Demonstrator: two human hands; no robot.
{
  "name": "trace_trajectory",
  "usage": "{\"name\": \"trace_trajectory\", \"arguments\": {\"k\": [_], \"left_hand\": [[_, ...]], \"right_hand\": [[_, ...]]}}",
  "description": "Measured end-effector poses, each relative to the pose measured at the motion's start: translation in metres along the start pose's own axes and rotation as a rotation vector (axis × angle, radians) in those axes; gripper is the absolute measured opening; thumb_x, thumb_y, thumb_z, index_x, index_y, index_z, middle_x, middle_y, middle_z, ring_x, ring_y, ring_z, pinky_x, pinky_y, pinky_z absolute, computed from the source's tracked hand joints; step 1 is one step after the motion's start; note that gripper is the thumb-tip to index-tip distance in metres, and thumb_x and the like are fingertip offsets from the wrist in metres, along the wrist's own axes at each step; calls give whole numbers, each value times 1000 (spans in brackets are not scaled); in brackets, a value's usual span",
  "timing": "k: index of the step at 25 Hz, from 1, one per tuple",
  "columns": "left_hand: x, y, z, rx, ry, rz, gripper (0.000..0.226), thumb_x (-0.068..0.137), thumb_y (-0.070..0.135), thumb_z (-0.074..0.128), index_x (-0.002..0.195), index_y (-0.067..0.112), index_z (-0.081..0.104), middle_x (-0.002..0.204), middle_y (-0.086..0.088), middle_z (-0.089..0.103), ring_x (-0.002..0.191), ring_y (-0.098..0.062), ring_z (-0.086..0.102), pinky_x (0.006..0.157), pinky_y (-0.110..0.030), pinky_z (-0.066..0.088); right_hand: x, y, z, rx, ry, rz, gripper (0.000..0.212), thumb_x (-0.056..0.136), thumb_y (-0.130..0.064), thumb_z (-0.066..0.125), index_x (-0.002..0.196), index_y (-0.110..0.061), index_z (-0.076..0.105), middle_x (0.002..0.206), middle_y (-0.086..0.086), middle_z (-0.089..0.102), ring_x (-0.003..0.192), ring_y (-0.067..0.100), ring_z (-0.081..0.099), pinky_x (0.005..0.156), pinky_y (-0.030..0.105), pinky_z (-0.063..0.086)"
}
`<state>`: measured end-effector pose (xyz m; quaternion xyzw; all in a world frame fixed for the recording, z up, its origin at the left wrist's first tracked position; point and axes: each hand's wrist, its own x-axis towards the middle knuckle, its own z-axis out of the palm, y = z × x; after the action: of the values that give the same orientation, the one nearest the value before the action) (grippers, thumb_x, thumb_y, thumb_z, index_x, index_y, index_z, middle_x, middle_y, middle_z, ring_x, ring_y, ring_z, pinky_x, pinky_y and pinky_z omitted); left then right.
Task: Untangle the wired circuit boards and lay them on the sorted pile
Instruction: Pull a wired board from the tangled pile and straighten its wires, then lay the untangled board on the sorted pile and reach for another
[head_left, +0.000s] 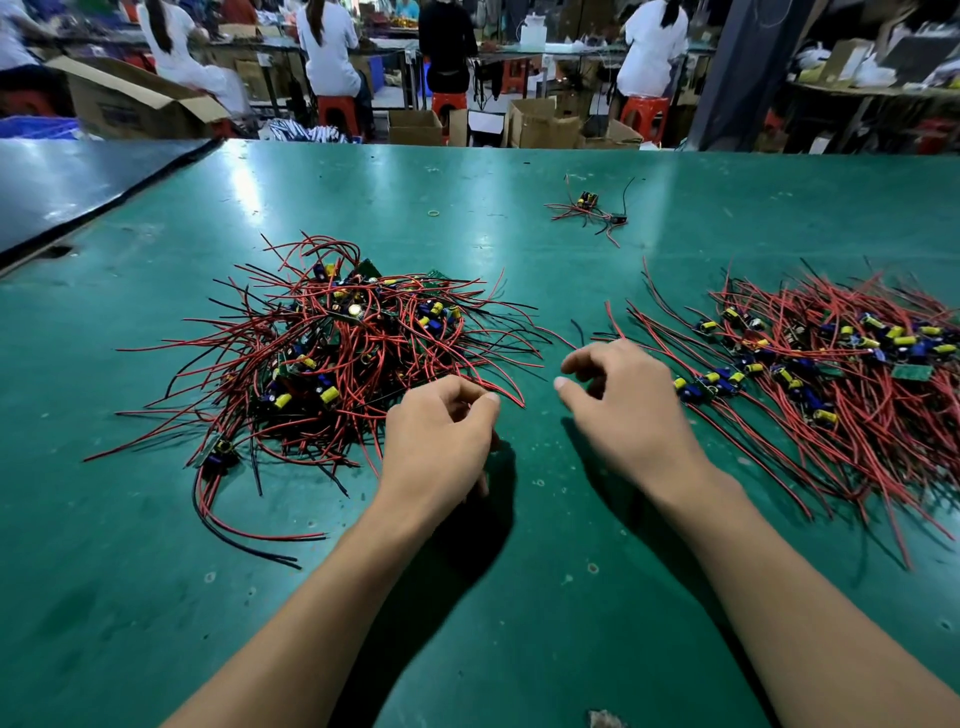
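Wired circuit boards (707, 385) lay in two lots on the green tabletop (519, 597) when I looked through the head camera. The tangled heap (332, 353) sat left of centre, its red and black leads looping out in every direction, with yellow and blue capacitors showing among them. The sorted pile (841, 374) lay on the right, boards grouped together and the leads running roughly parallel toward the near edge.

My left hand (441, 431) hovered at the near right edge of the tangled heap. Its fingers were curled in toward the thumb, just beside a red lead that curved out of the heap. I could not tell whether it was pinching that lead or holding nothing.

My right hand (618, 395) was between the two lots, closer to the sorted pile. Its fingers were loosely bent and parted, thumb pointing left, and I saw nothing held in it. One board with blue and yellow parts lay just beside its knuckles at the sorted pile's left edge.

Farther back, well apart from both lots, a small cluster (589, 210) of a few wired boards lay by itself, and a rubber band (434, 212) rested to its left. A dark panel (78, 182) covered the far left corner. Beyond the tabletop, people in white tops sat on red stools (337, 111) among cardboard boxes (415, 127).
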<state>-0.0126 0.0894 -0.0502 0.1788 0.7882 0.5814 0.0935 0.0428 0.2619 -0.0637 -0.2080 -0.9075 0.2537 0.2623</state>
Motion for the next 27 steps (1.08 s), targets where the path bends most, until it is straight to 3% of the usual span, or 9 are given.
{"name": "trace_trajectory", "arguments": {"k": [2, 4, 9, 12, 16, 18, 22, 24, 27], "left_hand": [[2, -2, -2, 81, 83, 32, 13, 90, 23, 63, 77, 20, 65, 59, -4, 67, 34, -19, 57, 37, -22, 42], [6, -7, -4, 104, 128, 5, 8, 88, 23, 62, 81, 20, 61, 61, -6, 67, 35, -19, 59, 41, -27, 46], [13, -17, -8, 144, 95, -56, 12, 90, 26, 60, 93, 24, 48, 59, 0, 69, 39, -14, 60, 46, -28, 39], [15, -18, -9, 219, 33, -40, 8, 90, 29, 63, 92, 23, 57, 58, 2, 70, 36, -9, 57, 46, -24, 41], [16, -17, -12, 242, -21, -36, 13, 90, 26, 67, 78, 19, 67, 57, 0, 69, 32, -11, 52, 34, -13, 32], [16, -16, -14, 220, -47, -53, 16, 90, 25, 67, 76, 17, 68, 58, -1, 70, 32, -12, 51, 33, -12, 31], [15, -16, -14, 275, -95, -3, 20, 88, 32, 69, 77, 15, 71, 65, -1, 71, 37, -9, 50, 47, -17, 39], [14, -15, -12, 304, -112, 31, 20, 87, 31, 69, 77, 13, 72, 66, -2, 71, 44, -10, 52, 53, -23, 44], [9, -11, -6, 241, -158, 52, 21, 88, 25, 69, 73, 10, 68, 61, -3, 67, 38, -8, 47, 46, -22, 38]], "right_hand": [[-3, -6, 8, -1, -120, -40, 15, 90, -30, 69, 101, -22, 73, 97, 0, 64, 85, 18, 62, 88, 34, 51], [-2, -1, 11, -111, -184, 11, 22, 91, -36, 65, 106, -23, 73, 105, 4, 66, 98, 23, 62, 94, 36, 50], [9, 24, -7, -228, -77, 233, 46, 91, -40, 64, 125, -10, 67, 123, 16, 67, 118, 33, 58, 100, 41, 48], [9, 28, -8, -268, -79, 295, 48, 92, -41, 61, 125, -6, 65, 124, 18, 65, 121, 37, 54, 99, 42, 47], [1, 17, 1, -349, -80, 236, 49, 93, -44, 61, 132, -15, 61, 139, 12, 54, 128, 34, 44, 104, 42, 38], [-5, 8, 10, -303, -89, 148, 44, 94, -43, 61, 130, -18, 63, 140, 6, 53, 128, 29, 44, 105, 40, 35], [-15, -12, 25, 16, -108, -43, 30, 93, -33, 66, 118, -17, 71, 117, -2, 63, 109, 19, 59, 101, 35, 45], [-17, -15, 27, 108, -98, -74, 25, 93, -26, 66, 116, -17, 72, 114, -3, 68, 105, 14, 63, 99, 28, 47], [-16, -17, 25, 199, -90, -36, 25, 91, -18, 69, 116, -17, 73, 110, -3, 72, 99, 9, 64, 95, 20, 46]]}}
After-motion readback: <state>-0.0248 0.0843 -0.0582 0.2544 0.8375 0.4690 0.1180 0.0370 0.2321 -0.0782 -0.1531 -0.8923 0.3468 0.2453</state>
